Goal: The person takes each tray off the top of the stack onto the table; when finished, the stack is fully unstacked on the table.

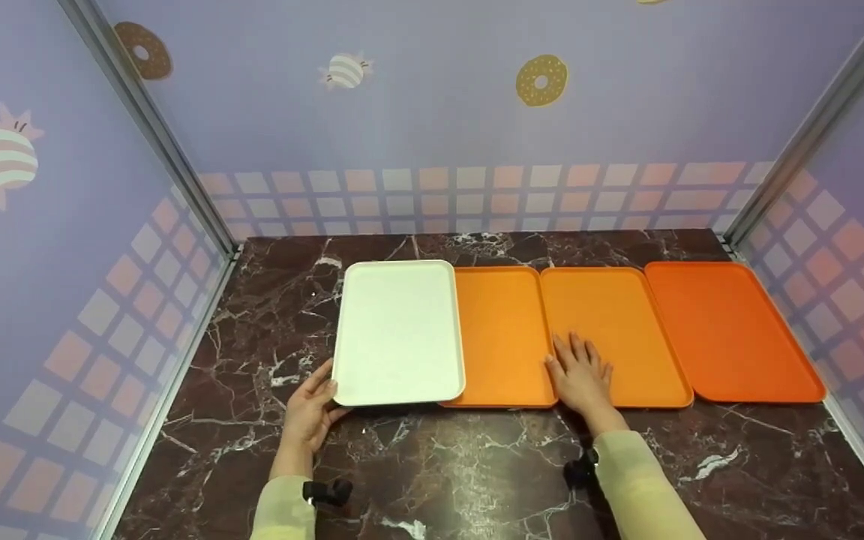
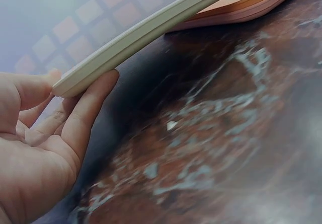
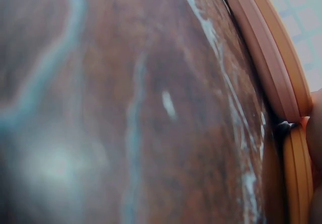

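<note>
My left hand (image 1: pixel 309 414) pinches the near left corner of a white rectangular tray (image 1: pixel 400 334), thumb on top and fingers beneath. In the left wrist view the white tray (image 2: pixel 146 35) slants, with a dark gap between its held end and the tabletop. Its right side overlaps a light orange tray (image 1: pixel 503 337). My right hand (image 1: pixel 583 382) rests with fingers spread on a second light orange tray (image 1: pixel 612 315), near the seam between both orange ones. The right wrist view catches only a sliver of that hand at its right edge.
A deeper red-orange tray (image 1: pixel 732 334) lies at the right end of the row, close to the right wall. Beneath the left orange tray, a pinkish tray rim (image 3: pixel 266 53) shows. The dark marbled table (image 1: pixel 469 472) is bounded by patterned panels (image 1: pixel 432 112) behind and on both sides.
</note>
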